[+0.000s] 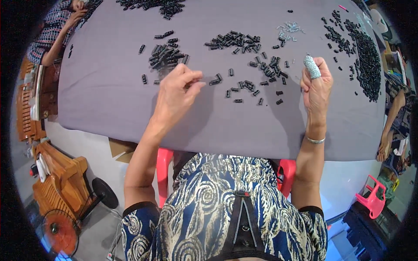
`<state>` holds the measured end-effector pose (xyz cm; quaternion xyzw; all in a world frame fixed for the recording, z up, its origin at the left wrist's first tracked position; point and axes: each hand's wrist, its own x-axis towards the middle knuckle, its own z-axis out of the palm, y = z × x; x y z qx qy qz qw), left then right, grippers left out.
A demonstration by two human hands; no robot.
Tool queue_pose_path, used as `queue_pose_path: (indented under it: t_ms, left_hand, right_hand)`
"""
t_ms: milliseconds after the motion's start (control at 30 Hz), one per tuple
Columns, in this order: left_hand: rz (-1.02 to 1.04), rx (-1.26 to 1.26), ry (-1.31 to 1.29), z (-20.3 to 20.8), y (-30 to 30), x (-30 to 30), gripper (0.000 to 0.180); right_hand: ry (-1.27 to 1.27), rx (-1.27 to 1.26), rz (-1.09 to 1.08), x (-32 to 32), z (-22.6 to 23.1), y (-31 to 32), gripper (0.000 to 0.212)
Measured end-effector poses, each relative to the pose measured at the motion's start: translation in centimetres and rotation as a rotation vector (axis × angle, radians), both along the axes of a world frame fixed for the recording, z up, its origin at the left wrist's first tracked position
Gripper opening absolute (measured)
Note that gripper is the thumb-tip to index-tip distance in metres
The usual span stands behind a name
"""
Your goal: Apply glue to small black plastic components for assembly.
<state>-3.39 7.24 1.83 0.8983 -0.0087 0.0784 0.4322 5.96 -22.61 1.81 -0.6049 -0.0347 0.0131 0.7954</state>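
My left hand [179, 90] is above the grey cloth, beside a pile of small black cylindrical parts [165, 55]. Its fingers are curled toward the thumb and slightly blurred; I cannot make out anything between them. On the right, my right hand [318, 82] is closed, with one finger wrapped in a silvery speckled covering [311, 67]. Whatever that hand grips is hidden or too small to name. Between the hands lie scattered black parts [271, 69] and a looser heap of them [235, 40]. Small silvery metal pieces [291, 30] form a cluster beyond my right hand.
A large heap of black parts [368, 61] covers the table's right side; another [152, 5] lies at the far edge. People's arms show at the left [54, 48] and right [394, 111]. A wooden chair [61, 174], a fan [61, 232] and a pink stool [372, 198] stand around the table.
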Motion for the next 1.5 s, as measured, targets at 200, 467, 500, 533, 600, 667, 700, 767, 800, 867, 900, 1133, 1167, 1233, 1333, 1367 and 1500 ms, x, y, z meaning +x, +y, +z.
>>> queue_pose_path:
  t_ms: [200, 467, 500, 533, 600, 667, 700, 767, 800, 867, 900, 1133, 1167, 1233, 1333, 1367, 1500]
  left_hand:
    - [-0.045, 0.123, -0.057, -0.2, -1.5, 0.5, 0.018]
    - [-0.095, 0.132, -0.122, -1.4, -1.2, 1.1, 0.013]
    - [-0.099, 0.132, -0.122, -1.3, -1.2, 1.1, 0.013]
    - [-0.1, 0.035, -0.094, -1.0, -1.2, 1.0, 0.013]
    - [-0.1, -0.06, -0.066, -0.6, -1.4, 0.7, 0.013]
    - [-0.11, -0.49, 0.083, -0.2, -1.8, 0.3, 0.013]
    - [-0.109, -0.49, 0.083, -0.2, -2.0, 0.3, 0.013]
    - [-0.163, -0.709, 0.072, -0.1, -2.4, 0.2, 0.014]
    - [-0.165, -0.711, 0.072, 0.0, -2.6, 0.2, 0.014]
    - [-0.175, -0.82, 0.128, 0.0, -2.9, 0.3, 0.013]
    - [-0.177, -0.82, 0.127, -0.1, -2.9, 0.3, 0.013]
    - [-0.191, -0.557, 0.132, 0.6, -3.6, 1.9, 0.017]
    - [-0.181, -0.571, 0.172, 1.0, -3.8, 2.0, 0.017]
    - [-0.242, -0.53, 0.1, 1.2, -4.3, 2.5, 0.017]
    - [-0.331, -0.472, 0.012, 1.3, -5.4, 3.5, 0.017]
    - [-0.339, -0.556, 0.08, 1.5, -6.0, 3.7, 0.016]
    - [-0.256, -0.733, 0.245, 1.5, -7.0, 4.1, 0.013]
  right_hand:
    - [0.005, 0.011, 0.002, -0.2, 0.0, 0.3, 0.011]
    - [-0.006, -0.034, -0.008, -0.3, 0.0, 0.3, 0.011]
    - [-0.009, -0.039, -0.015, -0.3, 0.1, 0.2, 0.011]
    - [-0.007, -0.04, -0.019, -0.3, 0.1, 0.1, 0.011]
    - [-0.018, -0.029, -0.005, -0.2, 0.1, 0.0, 0.011]
    - [-0.017, -0.031, -0.001, -0.2, 0.0, 0.0, 0.011]
    - [-0.016, -0.033, 0.005, -0.2, 0.0, 0.0, 0.011]
    - [-0.017, -0.03, 0.011, 0.0, -0.2, 0.0, 0.011]
    - [-0.016, -0.03, 0.011, 0.0, -0.3, -0.1, 0.01]
    - [-0.01, -0.033, 0.001, 0.0, -0.2, -0.1, 0.01]
    - [-0.004, -0.032, -0.005, 0.0, -0.2, -0.1, 0.01]
    - [-0.068, -0.064, -0.164, 0.4, 0.7, -1.4, 0.006]
    - [-0.069, -0.026, -0.22, 0.6, 0.8, -1.3, 0.005]
    - [-0.081, -0.001, -0.279, 1.0, 0.5, -2.3, 0.007]
    - [-0.055, 0.002, -0.344, 1.2, 0.5, -3.2, 0.01]
    - [-0.048, 0.001, -0.358, 1.3, 0.5, -3.6, 0.009]
    - [0.007, -0.201, -0.407, 1.4, 0.5, -4.7, 0.003]
